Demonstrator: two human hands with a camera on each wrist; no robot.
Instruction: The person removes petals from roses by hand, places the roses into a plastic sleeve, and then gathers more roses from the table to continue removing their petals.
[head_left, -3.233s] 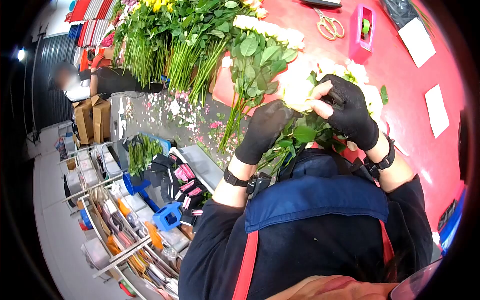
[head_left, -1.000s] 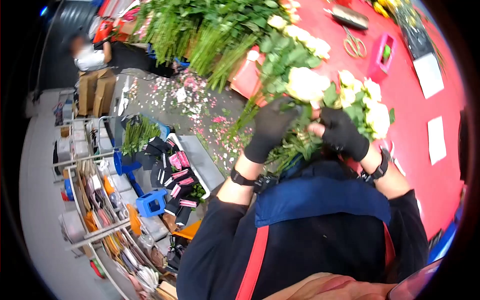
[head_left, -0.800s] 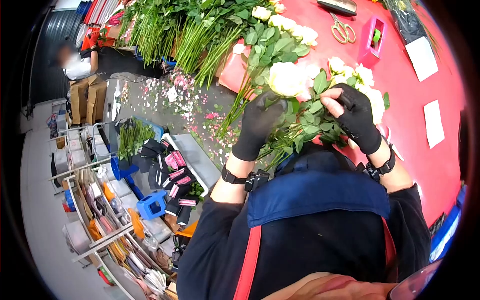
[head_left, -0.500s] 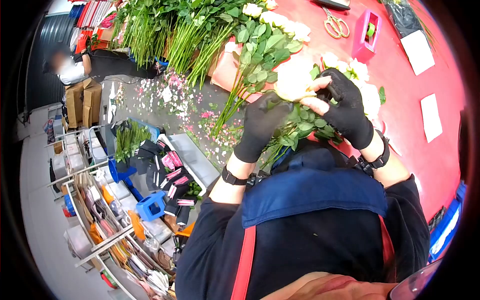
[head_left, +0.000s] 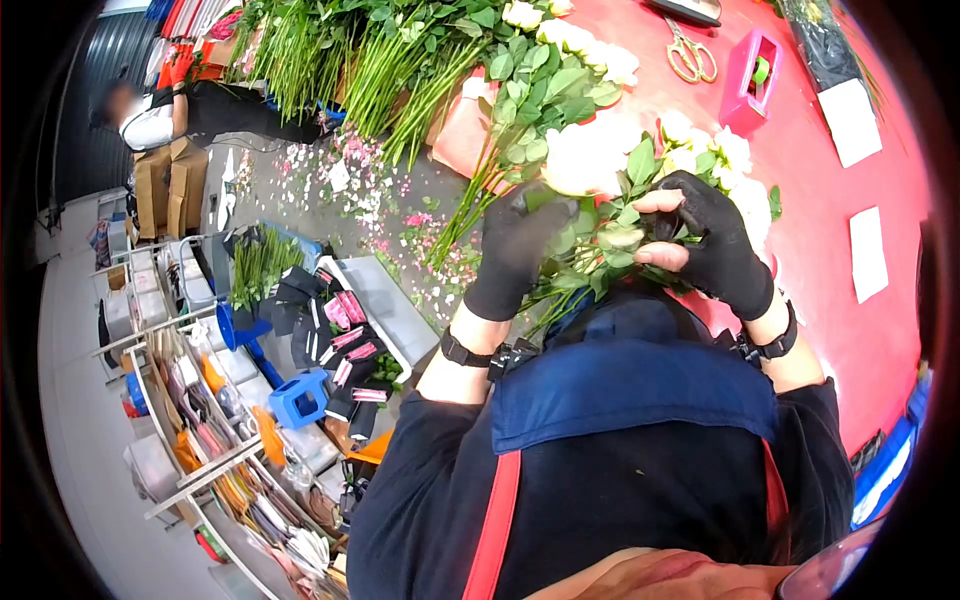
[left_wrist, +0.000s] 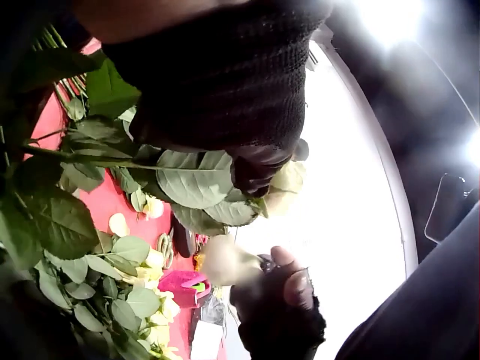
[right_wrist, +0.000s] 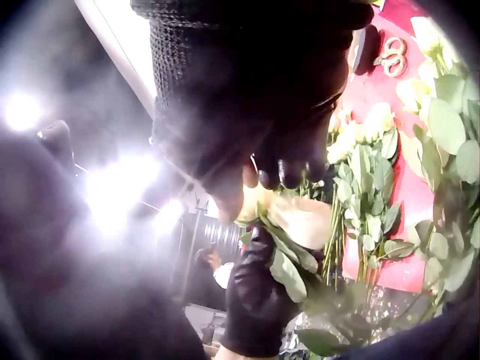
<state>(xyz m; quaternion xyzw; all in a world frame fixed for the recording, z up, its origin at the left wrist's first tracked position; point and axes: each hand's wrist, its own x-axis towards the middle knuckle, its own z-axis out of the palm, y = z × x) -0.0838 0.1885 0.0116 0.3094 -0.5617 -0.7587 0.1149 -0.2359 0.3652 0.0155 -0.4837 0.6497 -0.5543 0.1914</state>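
Observation:
In the head view, my gloved left hand (head_left: 520,245) grips a rose just under its white bloom (head_left: 582,160). In the left wrist view that bloom (left_wrist: 289,180) shows beyond the curled fingers, with broad leaves along the stem. My right hand (head_left: 715,240), in a fingerless glove, is beside the rose with thumb and forefinger apart and nothing between them. A blurred pale petal-like piece (head_left: 620,237) appears between the hands, over leaves; a pale blur (left_wrist: 225,259) also shows near the right fingers in the left wrist view. White roses (head_left: 735,160) lie behind the right hand.
The pink table holds another row of white roses (head_left: 600,55), gold-handled scissors (head_left: 692,60), a pink tape dispenser (head_left: 752,80) and a white paper (head_left: 869,255). Long bundled stems (head_left: 420,110) overhang the left edge. Petals litter the floor (head_left: 345,200); another person (head_left: 150,125) stands beyond.
My right hand was at the white bloom half a second ago; now it is drawn back to the lower right with its fingers parted. My left hand keeps its grip on the rose.

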